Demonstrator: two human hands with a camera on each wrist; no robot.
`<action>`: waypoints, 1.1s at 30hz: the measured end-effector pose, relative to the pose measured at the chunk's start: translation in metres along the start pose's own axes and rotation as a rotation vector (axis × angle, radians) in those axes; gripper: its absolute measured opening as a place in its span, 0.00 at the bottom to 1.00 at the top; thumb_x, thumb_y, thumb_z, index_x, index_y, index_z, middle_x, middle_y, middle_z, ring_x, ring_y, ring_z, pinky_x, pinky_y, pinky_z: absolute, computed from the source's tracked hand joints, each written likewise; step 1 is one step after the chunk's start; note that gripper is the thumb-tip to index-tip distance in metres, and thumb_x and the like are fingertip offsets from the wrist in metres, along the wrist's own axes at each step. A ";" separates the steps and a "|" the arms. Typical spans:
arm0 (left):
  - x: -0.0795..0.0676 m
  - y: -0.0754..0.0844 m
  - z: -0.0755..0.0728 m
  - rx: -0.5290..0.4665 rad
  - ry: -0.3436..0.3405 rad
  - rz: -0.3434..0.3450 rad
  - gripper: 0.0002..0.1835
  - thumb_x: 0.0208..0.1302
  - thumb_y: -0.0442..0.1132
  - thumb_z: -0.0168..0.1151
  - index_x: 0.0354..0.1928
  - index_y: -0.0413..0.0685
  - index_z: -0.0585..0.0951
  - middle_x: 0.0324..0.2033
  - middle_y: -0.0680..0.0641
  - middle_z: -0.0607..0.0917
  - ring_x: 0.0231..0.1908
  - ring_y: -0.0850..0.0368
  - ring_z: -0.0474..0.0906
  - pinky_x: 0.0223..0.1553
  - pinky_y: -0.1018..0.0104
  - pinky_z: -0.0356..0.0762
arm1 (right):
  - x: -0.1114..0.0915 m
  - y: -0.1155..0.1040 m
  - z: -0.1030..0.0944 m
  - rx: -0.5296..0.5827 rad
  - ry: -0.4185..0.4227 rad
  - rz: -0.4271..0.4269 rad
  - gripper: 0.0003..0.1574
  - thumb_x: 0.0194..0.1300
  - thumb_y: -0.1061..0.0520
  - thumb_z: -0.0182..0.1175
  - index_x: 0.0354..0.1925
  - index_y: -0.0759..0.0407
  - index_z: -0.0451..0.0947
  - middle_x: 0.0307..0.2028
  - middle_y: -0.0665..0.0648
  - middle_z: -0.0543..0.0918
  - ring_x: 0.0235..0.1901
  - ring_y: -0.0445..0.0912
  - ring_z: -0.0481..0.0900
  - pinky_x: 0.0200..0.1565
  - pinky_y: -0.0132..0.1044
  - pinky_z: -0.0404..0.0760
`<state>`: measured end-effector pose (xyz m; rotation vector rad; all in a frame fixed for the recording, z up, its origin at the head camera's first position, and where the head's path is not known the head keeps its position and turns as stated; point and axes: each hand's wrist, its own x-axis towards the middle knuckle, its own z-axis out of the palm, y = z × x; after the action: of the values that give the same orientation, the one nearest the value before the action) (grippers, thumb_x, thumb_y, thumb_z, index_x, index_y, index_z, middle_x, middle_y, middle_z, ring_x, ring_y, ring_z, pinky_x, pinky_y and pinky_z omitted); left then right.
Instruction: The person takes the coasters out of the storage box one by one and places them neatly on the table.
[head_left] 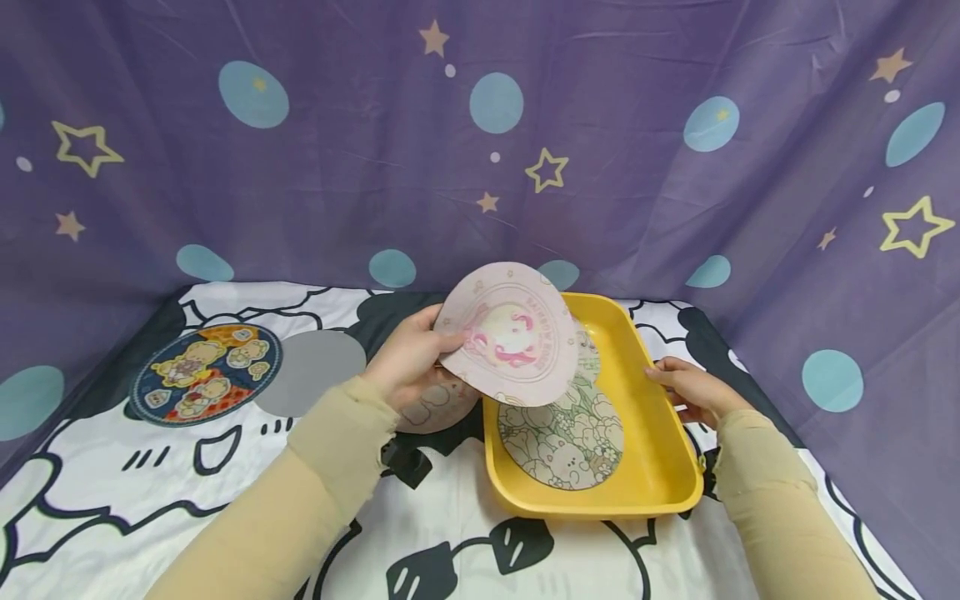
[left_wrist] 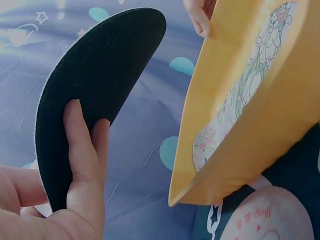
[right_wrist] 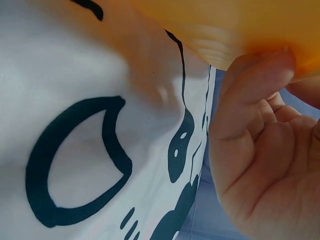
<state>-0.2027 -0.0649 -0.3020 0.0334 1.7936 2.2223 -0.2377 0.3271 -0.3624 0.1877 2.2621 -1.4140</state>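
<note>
My left hand (head_left: pixel 411 354) pinches a pink round mat (head_left: pixel 517 329) by its left edge, thumb on the printed face. Its black back (left_wrist: pixel 107 60) shows in the left wrist view, the fingers pressed against it. The raised mat overlaps the left side of a yellow tray (head_left: pixel 660 450). In the tray lies a round mat with a green animal-and-flower print (head_left: pixel 562 442). Another pale mat (head_left: pixel 590 354) is partly hidden behind the pink one. My right hand (head_left: pixel 697 390) grips the tray's right rim, which the right wrist view shows between thumb and fingers (right_wrist: pixel 260 75).
Left on the table lie a dark blue round mat with bears (head_left: pixel 206 375) and a plain grey round mat (head_left: pixel 307 371). A pale printed mat (head_left: pixel 438 408) lies left of the tray, partly behind my left hand. A purple star-print curtain (head_left: pixel 360 167) hangs behind the table.
</note>
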 end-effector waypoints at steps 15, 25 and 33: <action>-0.018 0.009 -0.024 0.089 -0.024 0.008 0.27 0.73 0.29 0.50 0.72 0.43 0.63 0.41 0.49 0.81 0.32 0.61 0.82 0.34 0.65 0.83 | 0.001 0.002 -0.002 -0.007 0.011 0.001 0.17 0.76 0.46 0.50 0.48 0.59 0.66 0.35 0.50 0.83 0.32 0.41 0.84 0.36 0.37 0.87; -0.031 0.013 -0.031 0.129 -0.044 0.004 0.26 0.74 0.30 0.49 0.72 0.44 0.62 0.47 0.46 0.80 0.36 0.60 0.83 0.38 0.63 0.84 | 0.001 0.002 -0.003 0.001 -0.019 0.017 0.17 0.77 0.44 0.50 0.47 0.57 0.66 0.35 0.49 0.82 0.31 0.41 0.82 0.34 0.34 0.85; -0.040 0.013 -0.042 0.145 -0.036 0.004 0.27 0.74 0.31 0.49 0.73 0.44 0.61 0.47 0.47 0.80 0.36 0.62 0.83 0.39 0.66 0.84 | 0.000 0.002 0.000 -0.003 -0.014 -0.005 0.17 0.77 0.45 0.49 0.47 0.57 0.65 0.35 0.49 0.83 0.32 0.40 0.84 0.36 0.36 0.86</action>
<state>-0.1756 -0.1168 -0.2932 0.1063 1.9327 2.0771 -0.2371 0.3280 -0.3635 0.1707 2.2546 -1.4108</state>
